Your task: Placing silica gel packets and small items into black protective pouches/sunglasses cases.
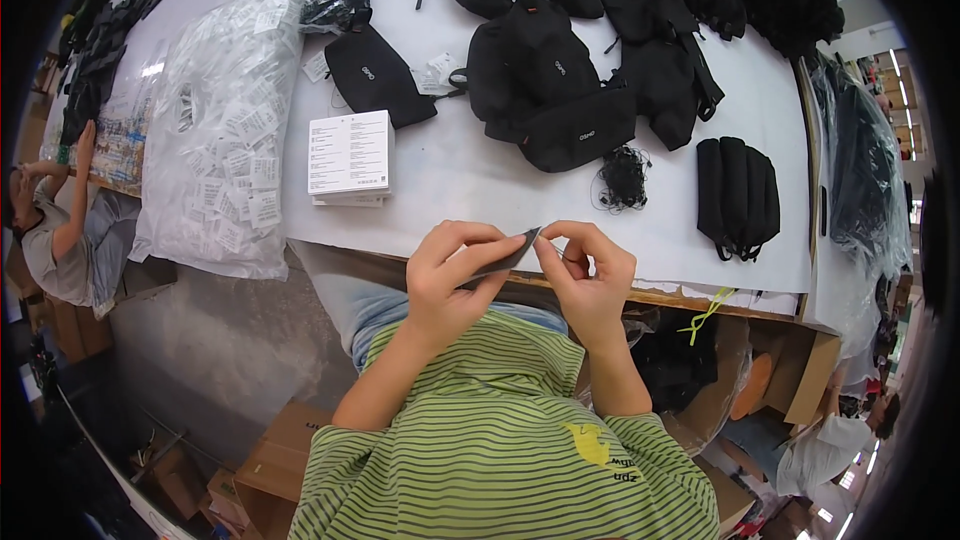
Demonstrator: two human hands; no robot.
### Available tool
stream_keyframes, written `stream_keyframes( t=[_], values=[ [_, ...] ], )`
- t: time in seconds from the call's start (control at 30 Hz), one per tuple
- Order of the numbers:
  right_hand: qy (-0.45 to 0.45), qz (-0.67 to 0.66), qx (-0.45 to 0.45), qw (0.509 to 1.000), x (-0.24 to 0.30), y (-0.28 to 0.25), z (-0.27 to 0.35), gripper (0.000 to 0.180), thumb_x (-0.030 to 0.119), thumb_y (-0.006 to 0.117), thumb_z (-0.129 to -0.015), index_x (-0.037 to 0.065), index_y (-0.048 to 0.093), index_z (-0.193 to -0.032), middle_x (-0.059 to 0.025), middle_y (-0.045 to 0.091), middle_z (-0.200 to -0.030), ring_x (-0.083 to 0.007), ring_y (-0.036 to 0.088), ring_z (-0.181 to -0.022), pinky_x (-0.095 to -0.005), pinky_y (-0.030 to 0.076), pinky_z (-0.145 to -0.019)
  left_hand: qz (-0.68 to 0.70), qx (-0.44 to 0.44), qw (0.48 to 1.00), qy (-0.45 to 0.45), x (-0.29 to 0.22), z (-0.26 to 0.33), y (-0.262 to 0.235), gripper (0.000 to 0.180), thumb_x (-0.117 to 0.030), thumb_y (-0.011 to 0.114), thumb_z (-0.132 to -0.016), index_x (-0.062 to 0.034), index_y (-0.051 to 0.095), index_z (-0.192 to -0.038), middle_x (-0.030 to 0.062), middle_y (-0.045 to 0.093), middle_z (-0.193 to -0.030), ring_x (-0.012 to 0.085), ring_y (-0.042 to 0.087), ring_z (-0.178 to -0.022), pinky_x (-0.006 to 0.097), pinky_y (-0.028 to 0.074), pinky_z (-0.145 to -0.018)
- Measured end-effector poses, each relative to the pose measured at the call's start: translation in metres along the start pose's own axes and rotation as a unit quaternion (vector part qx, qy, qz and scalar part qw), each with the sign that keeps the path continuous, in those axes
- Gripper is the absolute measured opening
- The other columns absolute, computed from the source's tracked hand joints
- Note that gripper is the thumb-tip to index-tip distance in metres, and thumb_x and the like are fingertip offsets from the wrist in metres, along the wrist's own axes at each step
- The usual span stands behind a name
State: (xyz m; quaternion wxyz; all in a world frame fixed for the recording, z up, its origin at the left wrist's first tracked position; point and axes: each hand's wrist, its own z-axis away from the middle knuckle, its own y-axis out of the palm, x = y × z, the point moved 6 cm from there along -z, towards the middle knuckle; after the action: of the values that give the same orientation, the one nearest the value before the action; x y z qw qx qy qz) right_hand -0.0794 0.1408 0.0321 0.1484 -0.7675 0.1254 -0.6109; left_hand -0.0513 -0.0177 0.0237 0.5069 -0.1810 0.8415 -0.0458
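Just off the table's front edge, my left hand [455, 275] pinches a small dark grey tag [510, 258] between thumb and fingers. The tag slants up to the right, and its upper corner meets the fingertips of my right hand [588, 280]. Those fingers are closed in a pinch at that corner; whatever thin thing they grip is too small to make out. Beyond my right hand lies a tangled heap of thin black strings [623, 180]. A stack of white printed cards [348, 155] stands beyond my left hand.
Black pouches [545, 70] are piled across the far table [450, 180], with a bundle of rolled black pouches [738, 195] at the right. A large clear bag of white labels [225, 140] lies left. Cardboard boxes [285, 460] stand below. Another person [65, 240] works at far left.
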Motion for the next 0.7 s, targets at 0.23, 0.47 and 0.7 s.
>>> stream_keyframes(
  t=[0.23, 0.47, 0.7],
  values=[
    [0.071, -0.17, 0.016, 0.983, -0.015, -0.003, 0.0, 0.01, 0.003, 0.073, -0.077, 0.002, 0.066, -0.084, 0.0039, 0.053, -0.057, -0.0003, 0.039, -0.049, -0.0176, 0.025, -0.044, 0.098, 0.076, 0.992, -0.025, 0.002, -0.004, -0.002, 0.02, 0.002, 0.069, -0.074, -0.003, 0.072, -0.094, 0.0063, 0.063, -0.086, 0.0146, 0.059, -0.072, 0.025, 0.047, -0.064],
    [0.084, -0.153, 0.154, 0.972, -0.022, 0.002, 0.003, 0.01, 0.005, 0.072, -0.078, 0.003, 0.065, -0.085, 0.0032, 0.057, -0.06, -0.0017, 0.042, -0.049, -0.018, 0.03, -0.047, 0.257, 0.212, 0.907, -0.258, 0.024, 0.005, 0.024, 0.01, -0.009, 0.06, -0.089, 0.0004, 0.061, -0.091, 0.0045, 0.061, -0.085, 0.0104, 0.055, -0.075, 0.024, 0.045, -0.069],
    [0.254, -0.305, 0.233, 0.888, -0.038, 0.008, 0.012, 0.01, 0.01, 0.062, -0.09, 0.002, 0.059, -0.093, 0.003, 0.051, -0.056, -0.0033, 0.042, -0.047, -0.0194, 0.029, -0.044, 0.22, 0.181, 0.943, -0.171, 0.017, -0.005, 0.028, 0.006, -0.005, 0.06, -0.087, 0.0008, 0.06, -0.087, 0.0045, 0.06, -0.082, 0.0112, 0.055, -0.075, 0.024, 0.044, -0.07]
  ],
)
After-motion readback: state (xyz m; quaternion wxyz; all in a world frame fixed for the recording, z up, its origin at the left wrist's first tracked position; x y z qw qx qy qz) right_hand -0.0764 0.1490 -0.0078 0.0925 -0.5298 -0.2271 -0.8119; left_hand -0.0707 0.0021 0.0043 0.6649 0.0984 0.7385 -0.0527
